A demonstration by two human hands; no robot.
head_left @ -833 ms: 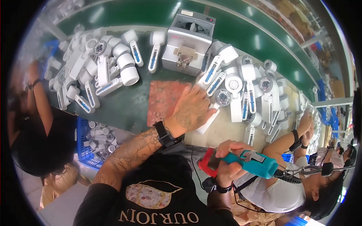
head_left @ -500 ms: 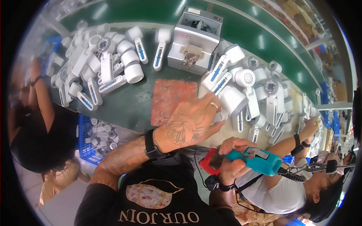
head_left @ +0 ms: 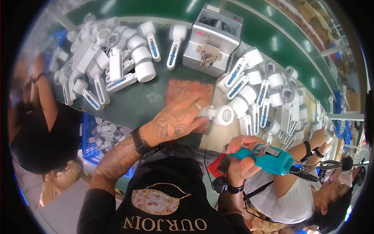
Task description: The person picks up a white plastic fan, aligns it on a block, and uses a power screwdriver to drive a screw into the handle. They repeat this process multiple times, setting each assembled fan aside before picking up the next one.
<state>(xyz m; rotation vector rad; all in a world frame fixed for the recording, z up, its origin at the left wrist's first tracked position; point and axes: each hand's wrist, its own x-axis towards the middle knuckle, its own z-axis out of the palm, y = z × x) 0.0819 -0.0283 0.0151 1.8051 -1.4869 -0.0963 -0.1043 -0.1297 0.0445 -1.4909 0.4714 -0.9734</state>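
My left hand (head_left: 173,119) is closed around the handle of a white handheld device with a round grille head (head_left: 223,115). The head sticks out to the right of my fingers, while most of the handle is hidden under the hand. Beneath them lies a worn reddish mat (head_left: 175,89). In my right hand (head_left: 240,158) is a teal electric screwdriver (head_left: 275,161), held level with its tip toward the left and its cable trailing right. Several similar white devices (head_left: 249,93) lie heaped just beyond the held one.
A silver screw feeder (head_left: 212,39) stands behind the mat. Another heap of white devices (head_left: 117,62) covers the bench at the left. Below it sits a blue crate (head_left: 89,144) of white parts. A co-worker in white (head_left: 284,195) is close on the right, another person (head_left: 43,136) at the left.
My left hand has moved left from the right-hand heap to the mat, bringing one white device with it. The screwdriver stays in my right hand, and the whole view has shifted slightly.
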